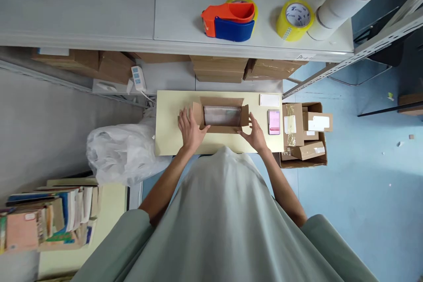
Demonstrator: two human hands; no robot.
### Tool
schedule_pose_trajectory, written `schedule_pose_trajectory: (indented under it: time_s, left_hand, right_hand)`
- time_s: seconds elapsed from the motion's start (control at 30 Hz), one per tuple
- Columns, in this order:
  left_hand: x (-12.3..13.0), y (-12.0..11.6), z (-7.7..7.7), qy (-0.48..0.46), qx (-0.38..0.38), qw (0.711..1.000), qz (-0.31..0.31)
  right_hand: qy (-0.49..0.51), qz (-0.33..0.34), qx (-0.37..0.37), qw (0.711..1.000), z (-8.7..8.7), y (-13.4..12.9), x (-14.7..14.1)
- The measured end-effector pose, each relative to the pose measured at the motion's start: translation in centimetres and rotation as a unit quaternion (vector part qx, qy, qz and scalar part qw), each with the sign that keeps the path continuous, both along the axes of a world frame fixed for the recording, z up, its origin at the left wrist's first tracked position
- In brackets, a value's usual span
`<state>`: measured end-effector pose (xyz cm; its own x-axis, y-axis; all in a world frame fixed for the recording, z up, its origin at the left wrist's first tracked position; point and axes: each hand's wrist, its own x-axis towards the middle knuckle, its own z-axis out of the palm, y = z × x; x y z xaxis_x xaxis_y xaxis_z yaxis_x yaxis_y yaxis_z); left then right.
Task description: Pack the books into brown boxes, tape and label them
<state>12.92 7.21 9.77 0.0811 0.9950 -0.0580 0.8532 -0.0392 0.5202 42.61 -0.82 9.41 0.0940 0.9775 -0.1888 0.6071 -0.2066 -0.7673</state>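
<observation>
An open cardboard box [222, 129] sits on the pale yellow table [178, 141], its flaps folded outward. Inside lies a flat item in clear plastic wrap [222, 116]; what it is I cannot make out. At the box's left end is my left hand [191, 130], fingers spread along the left flap and thumb reaching toward the front flap. My right hand [255, 135] is at the right end, thumb and fingers apart around the front right corner. Both hands seem to touch the flaps without gripping them.
A phone [274, 122] and a white label [269, 100] lie right of the box. Beyond them stands a carton of small parcels [304, 165]. A plastic bag [124, 154] bulges on the left. The shelf above holds a tape dispenser [229, 22] and tape rolls [295, 20].
</observation>
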Motion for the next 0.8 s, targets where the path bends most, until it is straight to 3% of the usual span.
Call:
schedule_pose_trajectory:
  time_s: [0.07, 0.23, 0.33, 0.47, 0.57, 0.7, 0.8]
  left_hand:
    - [-0.8, -0.8, -0.1, -0.016, -0.019, 1.000, 0.013]
    - [-0.9, -1.7, -0.1, -0.072, -0.028, 0.991, -0.111]
    - [-0.6, -1.1, -0.3, -0.082, -0.036, 0.985, -0.145]
    - [-0.7, 1.1, -1.1, -0.087, -0.045, 0.986, -0.134]
    - [-1.0, 3.2, -1.7, -0.102, -0.056, 0.986, -0.118]
    - [-0.9, 5.8, -2.2, -0.083, -0.044, 0.991, -0.092]
    - [-0.7, 7.3, -2.4, -0.073, -0.004, 0.989, -0.128]
  right_hand:
    - [-0.003, 0.009, 0.005, 1.000, 0.4, -0.2, -0.6]
    - [-0.036, 0.094, -0.001, 0.995, 0.8, 0.3, -1.5]
    - [-0.072, 0.118, -0.019, 0.990, 0.5, 1.4, -1.6]
    - [-0.110, 0.126, -0.035, 0.985, 0.0, 3.3, -1.1]
    - [-0.112, 0.104, -0.029, 0.988, -0.4, 4.6, -0.8]
    - [-0.130, 0.014, -0.025, 0.991, -1.3, 6.1, -0.9]
    - [-0.146, -0.042, -0.019, 0.988, -2.0, 6.7, -1.1]
